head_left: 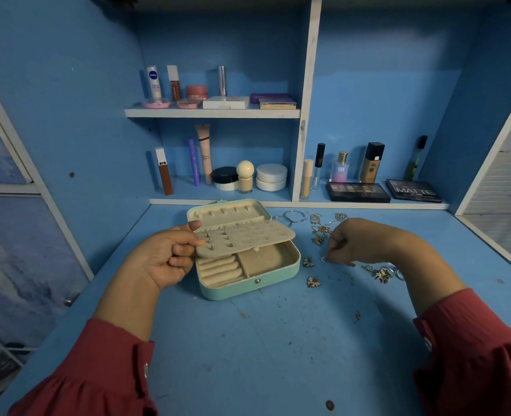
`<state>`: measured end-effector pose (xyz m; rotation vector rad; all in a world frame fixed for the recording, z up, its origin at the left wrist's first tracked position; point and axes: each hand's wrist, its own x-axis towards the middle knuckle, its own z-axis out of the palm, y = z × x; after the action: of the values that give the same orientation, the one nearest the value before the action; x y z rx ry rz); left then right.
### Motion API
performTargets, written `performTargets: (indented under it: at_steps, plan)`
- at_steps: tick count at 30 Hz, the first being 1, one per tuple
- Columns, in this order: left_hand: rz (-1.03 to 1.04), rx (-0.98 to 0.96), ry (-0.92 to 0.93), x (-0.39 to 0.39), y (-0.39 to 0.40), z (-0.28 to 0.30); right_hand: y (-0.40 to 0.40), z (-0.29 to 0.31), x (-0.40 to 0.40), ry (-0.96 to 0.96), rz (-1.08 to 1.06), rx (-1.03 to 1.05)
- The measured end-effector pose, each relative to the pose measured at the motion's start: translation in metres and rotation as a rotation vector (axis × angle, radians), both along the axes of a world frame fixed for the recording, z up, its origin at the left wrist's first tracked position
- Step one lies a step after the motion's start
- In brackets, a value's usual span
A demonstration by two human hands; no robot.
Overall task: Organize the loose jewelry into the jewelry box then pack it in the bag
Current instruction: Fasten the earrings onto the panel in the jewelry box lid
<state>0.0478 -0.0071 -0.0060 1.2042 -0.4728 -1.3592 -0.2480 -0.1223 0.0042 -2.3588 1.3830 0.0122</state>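
A mint-green jewelry box (248, 285) lies open in the middle of the blue table, its lid tipped back. A beige earring panel (257, 235) with several studs in it is folded out over the box. My left hand (164, 256) pinches the panel's left edge. My right hand (353, 241) is to the right of the box, fingers curled down, pinching a small silver piece (324, 259) at the tabletop. Loose jewelry lies around that hand: two butterfly earrings (311, 271), a gold flower piece (382, 274), gold rings and chains (320, 226), and a silver bangle (291, 217).
Shelves behind the table hold cosmetics: bottles, jars and tubes (242, 175), and two eyeshadow palettes (357, 192) at the right. Blue cabinet walls close in on both sides. No bag is in view. Small specks of debris dot the near tabletop (248, 355).
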Motion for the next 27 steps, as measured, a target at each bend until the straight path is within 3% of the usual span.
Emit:
performTargets:
  at_steps: [7, 17, 27]
  plan:
    - [0.005, 0.004, 0.009, 0.000, 0.000, 0.000, 0.000, 0.000, 0.002, -0.124, -0.008, -0.053]
    - [-0.003, 0.004, 0.002, 0.002, -0.002, -0.002, 0.013, 0.018, 0.040, -0.767, -0.127, -0.051]
    - [-0.006, 0.008, 0.008, 0.006, -0.002, -0.006, 0.013, 0.014, 0.140, -0.674, 0.064, 0.062]
